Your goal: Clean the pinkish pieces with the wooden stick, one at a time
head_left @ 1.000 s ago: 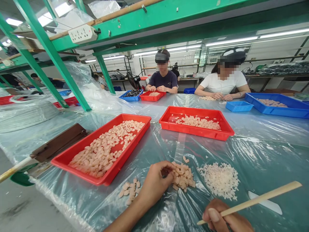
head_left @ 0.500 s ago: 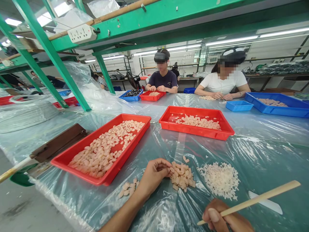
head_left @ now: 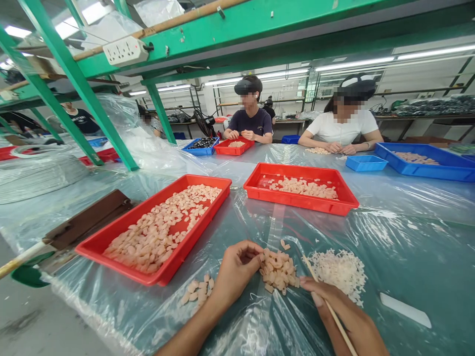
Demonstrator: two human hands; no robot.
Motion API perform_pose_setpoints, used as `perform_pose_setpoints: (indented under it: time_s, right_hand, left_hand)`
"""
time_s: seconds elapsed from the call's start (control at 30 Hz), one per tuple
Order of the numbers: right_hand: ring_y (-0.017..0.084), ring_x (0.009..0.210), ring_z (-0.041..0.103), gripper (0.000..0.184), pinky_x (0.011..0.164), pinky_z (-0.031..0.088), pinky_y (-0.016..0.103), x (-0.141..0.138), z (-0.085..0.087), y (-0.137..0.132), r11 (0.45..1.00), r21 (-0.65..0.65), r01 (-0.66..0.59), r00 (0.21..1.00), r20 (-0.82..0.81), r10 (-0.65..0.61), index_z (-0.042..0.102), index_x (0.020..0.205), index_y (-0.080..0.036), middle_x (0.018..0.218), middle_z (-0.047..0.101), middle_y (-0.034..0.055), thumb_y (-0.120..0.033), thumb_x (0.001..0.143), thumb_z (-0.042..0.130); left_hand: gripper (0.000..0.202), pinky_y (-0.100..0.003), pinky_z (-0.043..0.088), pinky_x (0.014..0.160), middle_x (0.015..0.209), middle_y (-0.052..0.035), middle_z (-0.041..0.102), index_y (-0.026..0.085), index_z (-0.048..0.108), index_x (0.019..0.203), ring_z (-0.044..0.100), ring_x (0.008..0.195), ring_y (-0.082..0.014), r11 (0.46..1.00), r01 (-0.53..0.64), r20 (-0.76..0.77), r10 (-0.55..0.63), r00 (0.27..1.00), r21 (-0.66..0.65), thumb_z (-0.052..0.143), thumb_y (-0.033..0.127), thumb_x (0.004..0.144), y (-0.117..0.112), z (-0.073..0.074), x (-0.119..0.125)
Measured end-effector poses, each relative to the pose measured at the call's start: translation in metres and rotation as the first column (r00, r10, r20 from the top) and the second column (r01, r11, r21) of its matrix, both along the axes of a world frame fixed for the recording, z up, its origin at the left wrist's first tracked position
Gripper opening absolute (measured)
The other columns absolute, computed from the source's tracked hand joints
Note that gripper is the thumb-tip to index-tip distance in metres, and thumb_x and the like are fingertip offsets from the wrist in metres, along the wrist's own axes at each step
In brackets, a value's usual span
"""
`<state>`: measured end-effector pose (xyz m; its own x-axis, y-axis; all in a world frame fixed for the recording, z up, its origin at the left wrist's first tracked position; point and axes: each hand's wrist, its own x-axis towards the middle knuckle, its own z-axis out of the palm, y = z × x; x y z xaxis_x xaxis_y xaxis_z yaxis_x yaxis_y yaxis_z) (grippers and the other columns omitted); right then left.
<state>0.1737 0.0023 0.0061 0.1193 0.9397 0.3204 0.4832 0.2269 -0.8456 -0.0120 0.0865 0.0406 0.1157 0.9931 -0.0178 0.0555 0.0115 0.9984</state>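
At the lower centre of the frame, the left hand (head_left: 233, 269) curls its fingers (head_left: 249, 253) together against the left edge of a small heap of pale pink pieces (head_left: 278, 271) lying on the clear plastic sheet (head_left: 408, 247); it seems to pinch one piece, though the grip is too small to make out. Just right of the heap, the right hand (head_left: 343, 314) is closed around a thin wooden stick (head_left: 326, 301), whose tip points up toward the gap between the heap and a pile of white bits (head_left: 339, 269). A few loose pieces (head_left: 198, 290) lie left of the left wrist. Left of centre sits a long red tray (head_left: 107, 237) full of pink pieces; a second red tray (head_left: 300, 200) stands above the heap. A white flat strip (head_left: 405, 310) lies at lower right.
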Motion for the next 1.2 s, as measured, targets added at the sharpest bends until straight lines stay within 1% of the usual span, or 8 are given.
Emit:
perform_pose_setpoints:
  time_s: [0.13, 0.27, 0.43, 0.6, 0.9, 1.0, 1.1, 1.2]
  right_hand:
    - [0.024, 0.109, 0.061, 0.028, 0.079, 0.056, 0.034, -0.001, -0.009, 0.016, 0.977, 0.108, -0.185, 0.944, 0.297, 0.146, 0.062, 0.108, -0.031, 0.114, 0.067, 0.004, -0.018, 0.089, 0.045]
    - [0.027, 0.108, 0.06, 0.033, 0.077, 0.054, 0.037, -0.003, -0.012, 0.021, 0.954, 0.151, -0.258, 0.885, 0.433, 0.171, 0.059, 0.107, -0.03, 0.108, 0.068, 0.0056, -0.008, 0.086, 0.044]
    - [0.022, 0.086, 0.064, 0.026, 0.072, 0.052, 0.033, -0.002, -0.014, 0.024, 0.926, 0.171, -0.337, 0.886, 0.391, 0.25, 0.052, 0.103, -0.027, 0.092, 0.066, 0.0037, -0.006, 0.089, 0.044]
    - [0.018, 0.078, 0.062, 0.021, 0.067, 0.051, 0.028, -0.005, -0.015, 0.025, 0.933, 0.16, -0.321, 0.899, 0.362, 0.247, 0.05, 0.095, -0.027, 0.085, 0.063, 0.0003, -0.007, 0.09, 0.046]
    - [0.018, 0.067, 0.06, 0.02, 0.059, 0.046, 0.026, -0.005, -0.014, 0.02, 0.95, 0.157, -0.27, 0.897, 0.399, 0.189, 0.046, 0.081, -0.026, 0.075, 0.059, -0.0011, -0.006, 0.085, 0.044]
    - [0.015, 0.063, 0.057, 0.02, 0.056, 0.043, 0.023, -0.006, -0.009, 0.017, 0.963, 0.171, -0.206, 0.934, 0.329, 0.142, 0.042, 0.079, -0.026, 0.074, 0.055, -0.0019, -0.007, 0.082, 0.042]
    - [0.012, 0.057, 0.052, 0.018, 0.055, 0.041, 0.02, -0.01, -0.006, 0.015, 0.976, 0.18, -0.123, 0.989, 0.097, 0.107, 0.039, 0.076, -0.027, 0.071, 0.05, -0.0054, -0.01, 0.08, 0.046]
    - [0.011, 0.056, 0.049, 0.016, 0.055, 0.041, 0.018, -0.013, -0.005, 0.015, 0.982, 0.173, -0.077, 0.985, -0.138, 0.102, 0.043, 0.074, -0.026, 0.071, 0.048, -0.0062, -0.015, 0.08, 0.052]
  left_hand:
    - [0.021, -0.022, 0.041, 0.054, 0.054, 0.0011, 0.061, 0.011, 0.067, 0.077, 0.053, 0.052, -0.0123, 1.0, 0.017, -0.003, -0.017, 1.0, -0.022, 0.07, 0.03, 0.068, -0.005, 0.002, 0.003]
    - [0.022, -0.021, 0.038, 0.05, 0.056, -0.0005, 0.062, 0.01, 0.069, 0.074, 0.051, 0.05, -0.0107, 0.992, 0.098, 0.02, -0.096, 0.995, -0.075, 0.073, 0.029, 0.065, -0.013, 0.003, 0.007]
    - [0.021, -0.023, 0.043, 0.055, 0.057, -0.002, 0.065, 0.01, 0.068, 0.071, 0.057, 0.054, -0.0131, 0.977, 0.182, 0.06, -0.176, 0.982, -0.109, 0.074, 0.029, 0.064, -0.023, 0.001, 0.014]
    - [0.024, -0.027, 0.046, 0.064, 0.073, -0.0093, 0.071, 0.009, 0.071, 0.077, 0.062, 0.068, -0.0181, 0.965, 0.234, 0.023, -0.233, 0.972, -0.117, 0.073, 0.032, 0.069, -0.029, -0.003, 0.018]
    - [0.046, -0.023, 0.05, 0.063, 0.065, -0.0045, 0.07, 0.01, 0.075, 0.078, 0.062, 0.062, -0.013, 0.933, 0.251, 0.229, -0.194, 0.954, -0.259, 0.082, 0.05, 0.056, -0.027, -0.003, 0.016]
    - [0.045, -0.023, 0.052, 0.064, 0.064, -0.0039, 0.07, 0.011, 0.075, 0.078, 0.064, 0.063, -0.0134, 0.925, 0.247, 0.261, -0.172, 0.95, -0.29, 0.083, 0.048, 0.054, -0.027, -0.003, 0.016]
    - [0.04, -0.021, 0.052, 0.061, 0.063, -0.0026, 0.069, 0.011, 0.074, 0.077, 0.065, 0.062, -0.0126, 0.916, 0.271, 0.31, -0.176, 0.934, -0.297, 0.085, 0.043, 0.054, -0.028, -0.004, 0.016]
    - [0.036, -0.02, 0.052, 0.06, 0.064, -0.0025, 0.07, 0.011, 0.074, 0.077, 0.065, 0.061, -0.0115, 0.902, 0.319, 0.357, -0.206, 0.911, -0.291, 0.086, 0.038, 0.056, -0.03, -0.004, 0.017]
